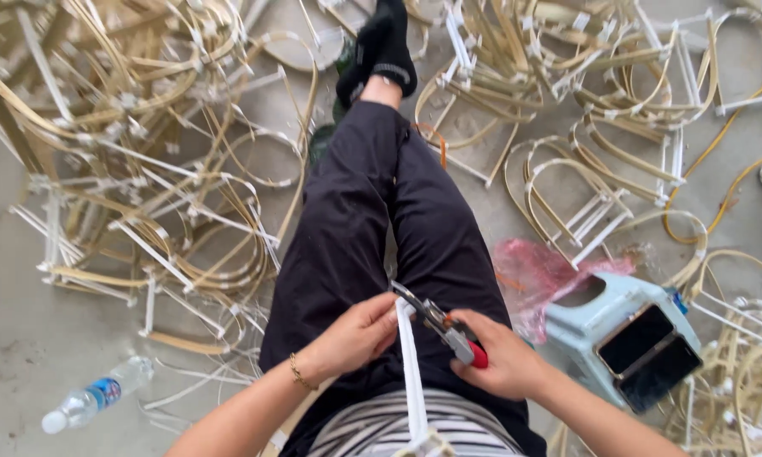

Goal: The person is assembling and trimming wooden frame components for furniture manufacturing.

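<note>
**Pliers meet a white strip over the lap**

The person sits on the floor with legs stretched out in dark trousers (372,220). The left hand (356,334) pinches the top of a flat white strip (411,372) between thumb and fingers, holding it upright and taut, likely so the tool can bite cleanly. The right hand (504,360) is closed around the red handles of a pair of pliers (436,320), whose metal tip touches the strip's upper end just beside the left fingertips. The strip runs down to the person's striped shirt, where it joins a bent cane piece that is mostly out of view.

Around the legs lie heaps of cane frames (144,169), pale yellow loops bound to straight white slats, thin, smooth and springy in look. A light blue plastic stool (601,326) stands near the right arm, with a phone (648,347) on its seat and a crumpled pink bag (533,275) beside it. A clear water bottle (93,402) lies on the grey concrete floor (17,338)
</note>
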